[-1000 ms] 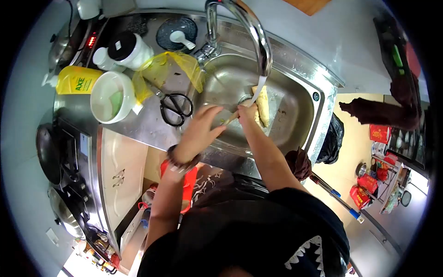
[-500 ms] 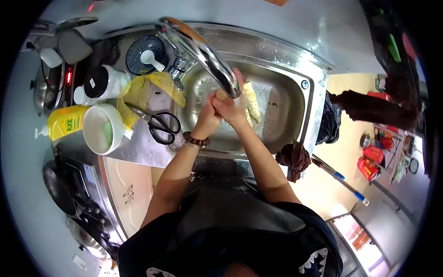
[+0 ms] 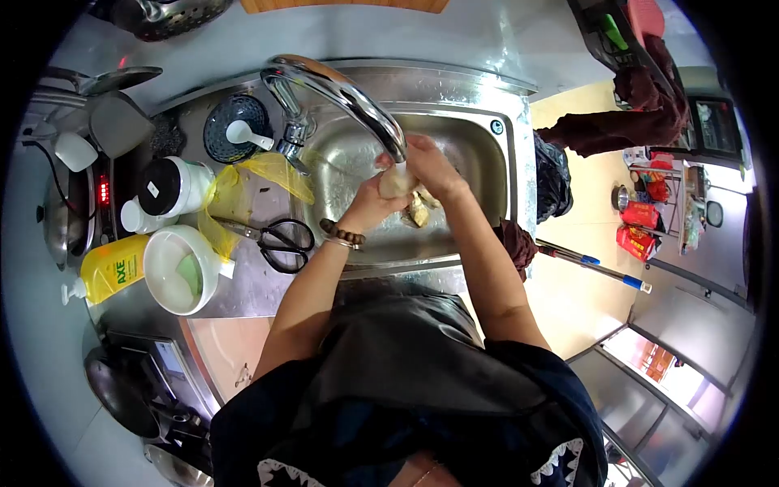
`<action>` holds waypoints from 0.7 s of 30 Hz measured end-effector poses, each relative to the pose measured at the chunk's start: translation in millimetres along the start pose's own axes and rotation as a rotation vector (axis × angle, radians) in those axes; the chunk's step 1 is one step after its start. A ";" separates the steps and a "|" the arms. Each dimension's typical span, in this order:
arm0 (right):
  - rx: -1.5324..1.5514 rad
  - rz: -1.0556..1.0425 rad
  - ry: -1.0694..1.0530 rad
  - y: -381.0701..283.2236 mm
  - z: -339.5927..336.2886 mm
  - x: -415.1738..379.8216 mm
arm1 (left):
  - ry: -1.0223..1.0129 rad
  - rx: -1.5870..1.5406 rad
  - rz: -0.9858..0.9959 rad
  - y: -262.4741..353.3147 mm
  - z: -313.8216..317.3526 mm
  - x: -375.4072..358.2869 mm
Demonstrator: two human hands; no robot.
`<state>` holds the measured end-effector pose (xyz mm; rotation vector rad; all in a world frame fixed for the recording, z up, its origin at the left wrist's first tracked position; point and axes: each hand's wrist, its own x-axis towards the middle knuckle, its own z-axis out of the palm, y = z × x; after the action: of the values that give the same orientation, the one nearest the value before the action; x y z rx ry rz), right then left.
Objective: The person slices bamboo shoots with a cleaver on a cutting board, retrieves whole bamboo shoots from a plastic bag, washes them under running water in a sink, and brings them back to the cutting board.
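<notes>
Under the chrome faucet [image 3: 341, 93], a pale, rounded lump of food [image 3: 396, 182] sits between my two hands, its exact kind unclear. My left hand [image 3: 369, 204], with a beaded bracelet [image 3: 342, 234] at the wrist, grips it from the lower left. Curled around its upper right side is my right hand [image 3: 434, 169], some fingers hidden behind the spout. Water runs from the faucet onto the lump. Below my hands, yellowish-brown pieces [image 3: 419, 213] lie in the steel sink [image 3: 479, 219].
Left of the sink are black-handled scissors [image 3: 286, 245], a yellow mesh bag [image 3: 231, 195], a white bowl [image 3: 182, 300], a yellow soap bottle [image 3: 114, 268] and a blue strainer [image 3: 223, 146]. A dark cloth [image 3: 516, 246] hangs at the sink's front right corner.
My hands, pressed together before, are now farther apart, with the pale lump visible between them. My right hand has turned and moved to the lump's right. The whole view has shifted slightly.
</notes>
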<state>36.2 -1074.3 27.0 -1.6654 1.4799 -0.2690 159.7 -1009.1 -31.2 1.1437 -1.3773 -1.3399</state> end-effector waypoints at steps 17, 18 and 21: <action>1.060 0.115 0.676 7.9 -17.2 -11.0 | -0.213 0.469 -0.152 -34.5 -13.1 -21.7; 1.009 0.057 0.674 9.2 -24.8 -11.2 | -0.280 0.554 -0.197 -33.9 -16.4 -24.3; 1.009 0.054 0.711 3.6 -36.7 -17.2 | -0.447 0.799 -0.255 -44.2 -26.2 -22.5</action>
<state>4.7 -1075.3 52.9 -0.7063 1.4548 -1.4208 191.4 -991.9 -74.2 1.6352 -2.2783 -1.2945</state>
